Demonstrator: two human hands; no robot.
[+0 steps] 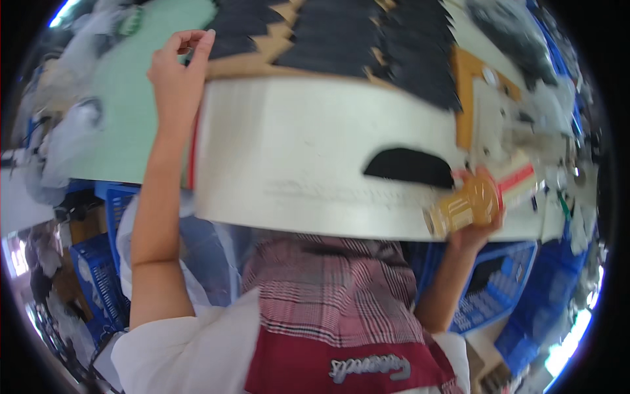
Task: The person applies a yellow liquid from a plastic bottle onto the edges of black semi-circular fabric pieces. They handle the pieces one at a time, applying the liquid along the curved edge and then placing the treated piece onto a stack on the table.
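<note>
My left hand (184, 59) is raised at the far left, beside the overlapping black pieces (331, 36) laid in rows on brown cardboard (243, 67). Its thumb and fingers are closed in a pinch; whatever they hold, if anything, is too small to make out. At the right, my right hand (482, 230) grips a translucent amber bottle (466, 203), tilted and slightly blurred. A pale, flat part with a red band (518, 177) extends from its upper end. Near that hand, a black half-moon piece (407, 165) lies flat on the white board (295, 144).
A green mat (125, 125) covers the table's left side. Clear plastic bags (72, 138) lie along its edge. An orange-brown frame-shaped piece (464, 98) stands out at the right. Blue crates (495, 282) sit below the table on both sides.
</note>
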